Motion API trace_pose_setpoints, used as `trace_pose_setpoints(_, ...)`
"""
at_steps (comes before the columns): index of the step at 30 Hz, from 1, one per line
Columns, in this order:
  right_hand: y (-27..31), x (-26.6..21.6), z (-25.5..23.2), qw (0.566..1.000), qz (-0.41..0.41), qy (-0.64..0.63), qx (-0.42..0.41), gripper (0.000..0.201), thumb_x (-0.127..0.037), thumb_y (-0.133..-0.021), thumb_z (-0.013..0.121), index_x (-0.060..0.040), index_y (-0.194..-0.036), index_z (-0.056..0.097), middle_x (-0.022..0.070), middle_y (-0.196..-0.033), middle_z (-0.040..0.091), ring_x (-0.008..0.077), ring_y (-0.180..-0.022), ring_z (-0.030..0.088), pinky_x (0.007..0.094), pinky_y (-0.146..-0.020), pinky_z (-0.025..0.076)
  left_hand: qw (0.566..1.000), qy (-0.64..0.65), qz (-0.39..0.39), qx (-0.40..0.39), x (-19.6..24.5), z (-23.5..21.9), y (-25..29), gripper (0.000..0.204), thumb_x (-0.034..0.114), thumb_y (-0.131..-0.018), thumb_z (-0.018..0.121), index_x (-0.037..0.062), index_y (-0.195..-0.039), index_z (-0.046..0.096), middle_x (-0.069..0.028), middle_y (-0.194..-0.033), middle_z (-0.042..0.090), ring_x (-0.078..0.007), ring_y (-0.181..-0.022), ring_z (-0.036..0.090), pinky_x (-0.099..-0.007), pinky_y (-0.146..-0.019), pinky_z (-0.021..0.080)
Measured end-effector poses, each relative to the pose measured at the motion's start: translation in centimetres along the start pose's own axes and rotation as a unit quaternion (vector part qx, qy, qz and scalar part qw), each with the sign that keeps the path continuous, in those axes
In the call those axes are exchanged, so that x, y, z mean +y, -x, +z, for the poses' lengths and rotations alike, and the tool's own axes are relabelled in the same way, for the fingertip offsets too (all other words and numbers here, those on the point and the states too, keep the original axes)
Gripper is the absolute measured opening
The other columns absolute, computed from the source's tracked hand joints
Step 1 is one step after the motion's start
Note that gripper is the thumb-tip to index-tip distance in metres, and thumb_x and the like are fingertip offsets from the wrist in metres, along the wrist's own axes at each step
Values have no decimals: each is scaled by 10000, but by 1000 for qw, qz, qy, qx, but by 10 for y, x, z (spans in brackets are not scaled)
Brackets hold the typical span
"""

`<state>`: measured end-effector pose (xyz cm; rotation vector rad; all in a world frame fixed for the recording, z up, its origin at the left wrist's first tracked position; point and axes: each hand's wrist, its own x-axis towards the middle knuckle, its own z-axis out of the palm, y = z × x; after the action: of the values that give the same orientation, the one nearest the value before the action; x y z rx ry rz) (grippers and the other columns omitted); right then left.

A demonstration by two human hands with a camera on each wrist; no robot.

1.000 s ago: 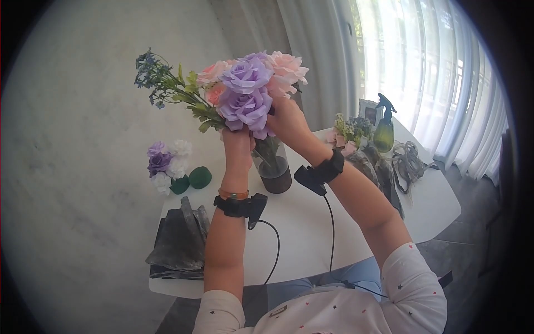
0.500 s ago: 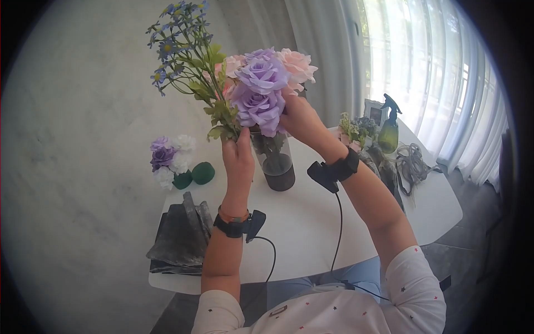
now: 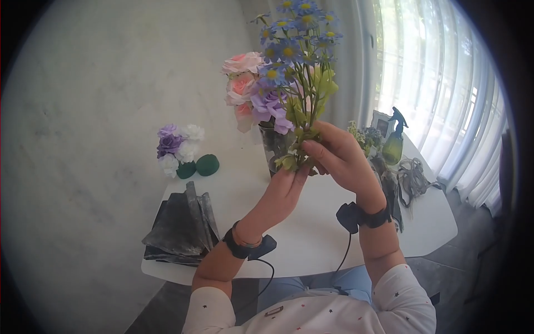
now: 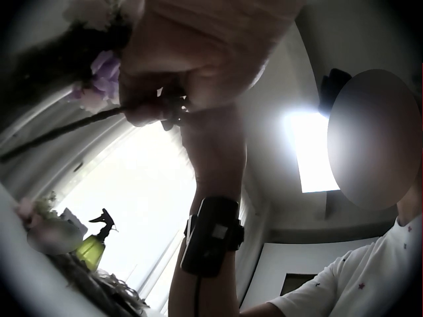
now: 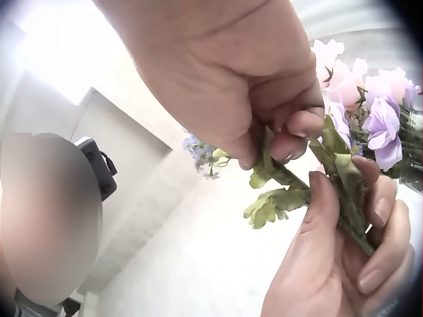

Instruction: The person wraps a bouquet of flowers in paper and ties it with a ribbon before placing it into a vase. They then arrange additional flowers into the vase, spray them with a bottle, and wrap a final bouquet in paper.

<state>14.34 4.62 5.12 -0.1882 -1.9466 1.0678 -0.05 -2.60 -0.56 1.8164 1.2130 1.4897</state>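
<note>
A spray of blue daisy-like artificial flowers (image 3: 289,51) with yellow centres stands upright in front of the vase. My right hand (image 3: 344,161) pinches its leafy green stem (image 5: 297,185) between thumb and fingers, just below the blooms. Lower down, my left hand (image 3: 278,195) holds the same stem, thumb and fingers around it in the right wrist view. The bare stem end (image 4: 66,134) sticks out past the left hand in the left wrist view. Behind the spray, pink roses (image 3: 242,84) and purple roses (image 3: 266,103) fill a glass vase (image 3: 270,146), partly hidden by the spray and hands.
On the white table (image 3: 233,222), purple and white flowers (image 3: 169,146) lie at the left beside dark green round pieces (image 3: 207,165). Folded grey sheets (image 3: 178,228) lie nearer. At the right are a green spray bottle (image 3: 392,147), more flowers (image 3: 364,136) and grey ribbon (image 3: 413,178).
The blue flower spray has moved right, from beside the roses to in front of them. My right hand has left the roses and taken hold of the stem; my left hand has moved right with it.
</note>
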Motion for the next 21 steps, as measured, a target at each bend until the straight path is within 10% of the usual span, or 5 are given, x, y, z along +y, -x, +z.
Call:
trace_pose_setpoints(2,5,-1,-3,1000,10,1,2,199,-152,-894,633,33,-917,562,26,-688,493,56,-558,442,234,-497,383,1000,10,-17,-18,2,2,1,313,319,-1004,426,22,-1077,494,32,-693,421,-40,-579,375,-213,-517,337)
trace_pose_setpoints(4,12,-8,-5,997,-18,38,72,169,-105,-881,640,39,-927,564,16,-691,504,38,-564,450,223,-479,371,998,-43,-17,-33,-2,0,-2,337,234,-949,542,-28,-1150,475,-105,-983,498,-193,-867,503,-327,-832,428)
trace_pose_setpoints(16,46,-8,-45,960,-96,-36,259,187,-74,-877,647,67,-991,601,5,-679,575,22,-466,414,180,-411,303,900,-287,-64,322,-136,-30,-74,1038,504,-685,778,-91,-1359,259,-279,-1320,321,-409,-1222,310,-486,-1003,336)
trace_pose_setpoints(21,45,-3,-58,959,-72,-33,273,197,-84,-866,664,72,-968,599,-2,-673,566,16,-470,418,184,-412,310,902,-189,49,384,-135,-16,-102,1096,400,-636,832,-94,-1372,188,-273,-1346,316,-417,-1254,283,-512,-1015,332)
